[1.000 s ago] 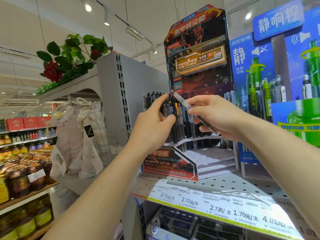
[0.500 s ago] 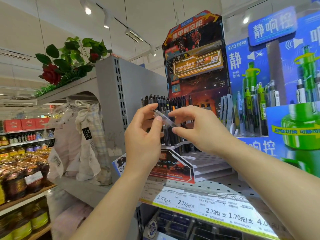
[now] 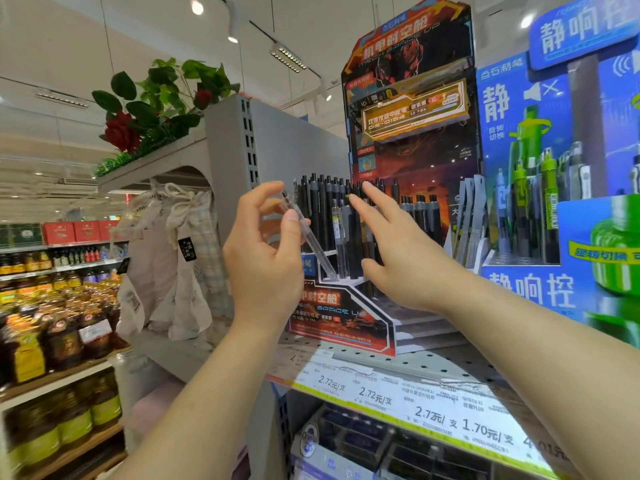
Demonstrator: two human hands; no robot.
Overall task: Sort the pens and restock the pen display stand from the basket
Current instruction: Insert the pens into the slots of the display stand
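Observation:
A clear pen [image 3: 317, 247] slants down to the right in front of the display, pinched between the thumb and fingers of my left hand [image 3: 265, 258]. My right hand [image 3: 398, 258] reaches with straight fingers toward the black pens [image 3: 322, 209] standing upright in the stepped cardboard display stand [image 3: 346, 320]; its fingertips are at the pen tops. The stand's lower front steps hold no pens. The basket is out of view.
A blue and green pen display [image 3: 554, 202] stands right of the stand. Both sit on a perforated grey shelf [image 3: 433, 368] with price labels [image 3: 415, 407] along its edge. Cloth bags [image 3: 173, 258] hang at left, beyond them oil bottles [image 3: 52, 341]. Artificial roses [image 3: 152, 102] top the shelf end.
The clear pen has passed from my right hand to my left. My right hand has let go and stretched out toward the black pens. The view has shifted slightly.

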